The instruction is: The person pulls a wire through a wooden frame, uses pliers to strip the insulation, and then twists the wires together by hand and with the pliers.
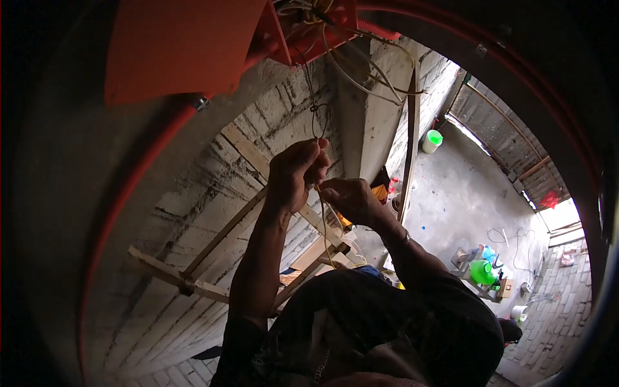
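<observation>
Near the middle of the view my left hand (298, 173) is closed in a pinch on a thin dark wire (313, 97), which hangs in loops from the open red box (303, 55) above. Just below and to the right, my right hand (351, 198) is closed with its fingertips on a thin yellow wire (324, 222). That wire runs down from between the hands toward my body. Stiff pale wires (364, 87) bend out of the box to the right. The exact spot where the wires meet is hidden by my fingers.
A red box cover (184, 48) hangs at the upper left. Red conduit (138, 174) curves down the left side. A wooden ladder frame (225, 235) leans at the brick wall. Far below are a white-green bucket (431, 143) and a green container (481, 271) on a stand.
</observation>
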Demonstrator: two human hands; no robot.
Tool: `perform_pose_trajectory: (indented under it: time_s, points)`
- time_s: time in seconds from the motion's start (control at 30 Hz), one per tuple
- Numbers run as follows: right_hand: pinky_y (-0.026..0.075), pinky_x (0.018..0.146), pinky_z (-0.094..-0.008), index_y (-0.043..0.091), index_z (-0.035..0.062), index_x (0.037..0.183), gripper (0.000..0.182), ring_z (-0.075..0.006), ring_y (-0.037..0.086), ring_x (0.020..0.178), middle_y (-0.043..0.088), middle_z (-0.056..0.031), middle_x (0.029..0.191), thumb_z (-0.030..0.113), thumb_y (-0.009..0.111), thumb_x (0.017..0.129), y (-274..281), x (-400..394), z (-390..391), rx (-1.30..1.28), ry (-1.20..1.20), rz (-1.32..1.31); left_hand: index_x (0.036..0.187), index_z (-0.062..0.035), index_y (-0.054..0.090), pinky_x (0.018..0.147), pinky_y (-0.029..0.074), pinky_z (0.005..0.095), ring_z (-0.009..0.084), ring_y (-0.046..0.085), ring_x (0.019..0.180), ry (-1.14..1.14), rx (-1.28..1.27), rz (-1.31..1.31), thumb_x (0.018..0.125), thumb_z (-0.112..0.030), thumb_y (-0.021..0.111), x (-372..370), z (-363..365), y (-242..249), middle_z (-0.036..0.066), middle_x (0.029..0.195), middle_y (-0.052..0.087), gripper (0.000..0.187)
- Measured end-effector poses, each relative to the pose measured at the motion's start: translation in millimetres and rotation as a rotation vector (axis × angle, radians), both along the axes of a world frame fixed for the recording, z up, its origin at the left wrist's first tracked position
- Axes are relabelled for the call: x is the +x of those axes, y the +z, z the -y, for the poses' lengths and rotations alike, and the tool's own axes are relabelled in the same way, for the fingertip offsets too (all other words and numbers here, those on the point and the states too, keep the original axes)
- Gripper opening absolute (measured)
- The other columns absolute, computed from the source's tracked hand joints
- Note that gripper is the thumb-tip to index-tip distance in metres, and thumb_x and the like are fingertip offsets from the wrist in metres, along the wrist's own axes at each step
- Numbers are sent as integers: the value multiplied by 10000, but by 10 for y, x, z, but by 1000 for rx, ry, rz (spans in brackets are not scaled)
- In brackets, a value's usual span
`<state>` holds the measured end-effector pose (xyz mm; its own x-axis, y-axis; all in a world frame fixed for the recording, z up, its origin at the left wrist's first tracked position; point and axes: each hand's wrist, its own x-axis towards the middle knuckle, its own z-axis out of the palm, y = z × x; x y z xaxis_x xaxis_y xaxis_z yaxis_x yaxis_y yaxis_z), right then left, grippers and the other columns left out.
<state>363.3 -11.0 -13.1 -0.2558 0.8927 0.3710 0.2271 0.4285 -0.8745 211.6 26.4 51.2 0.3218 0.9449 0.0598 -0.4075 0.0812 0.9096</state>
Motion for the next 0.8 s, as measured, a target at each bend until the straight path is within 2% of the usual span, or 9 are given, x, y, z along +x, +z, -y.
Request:
perform_pose_trajectory:
  time_s: [0.17,0.27,0.33,0.47,0.53,0.63,0.7,0.73,0.8]
  points:
    - [512,607,-329,629,21,956,239,-208,636,655,650,-138,774,232,524,915,-157,4,6,69,68,48,960,11,608,488,337,229,81,439,547,132,132,-173,910,-222,554,-13,53,30,19,700,561,245]
    - [513,610,-321,621,12,949,253,-196,634,655,646,-130,770,234,502,926,-101,106,-8,180,42,105,984,18,591,481,307,226,72,377,520,152,38,-113,910,-219,551,12,33,6,-3,652,511,252]
    - [512,612,-297,621,12,945,216,-178,638,668,647,-118,765,202,523,916,50,207,-49,-22,-12,-16,1008,21,578,476,293,224,68,349,508,133,42,-85,910,-221,550,31,20,12,-13,631,478,263]
    - [512,610,-272,638,23,985,178,-171,663,686,671,-137,792,126,625,841,516,341,-295,136,-194,-74,1082,34,541,463,255,213,52,298,494,102,105,-77,919,-238,532,55,38,24,-36,605,408,317]
    - [510,643,-264,634,20,1008,188,-143,652,736,674,-110,835,108,615,843,746,367,-418,246,-211,-14,1107,11,546,455,240,208,49,290,494,116,167,-122,922,-285,521,57,38,25,-42,598,396,350]
    - [509,668,-255,635,27,1024,199,-118,644,784,677,-86,886,85,619,834,1134,305,-493,366,-207,66,1152,-36,552,443,277,195,38,330,487,170,158,-163,927,-235,492,84,65,74,-38,606,421,306]
    - [514,639,-264,641,41,988,187,-170,660,749,669,-94,863,73,643,803,1208,248,-605,440,-164,106,1018,-63,581,442,234,213,46,285,491,267,139,-275,924,-338,503,125,68,113,-50,590,366,301]
    - [514,639,-264,641,41,988,187,-170,660,749,669,-94,863,73,643,803,1229,253,-648,438,-161,106,1018,-63,581,442,234,213,46,285,491,269,138,-274,924,-338,503,117,41,82,-50,590,366,301]
    - [520,623,-281,638,45,958,182,-215,658,719,662,-89,839,77,648,779,1268,255,-705,852,-14,372,814,-84,542,442,237,219,49,294,493,294,385,-434,931,-322,484,95,-39,-8,-49,598,366,272]
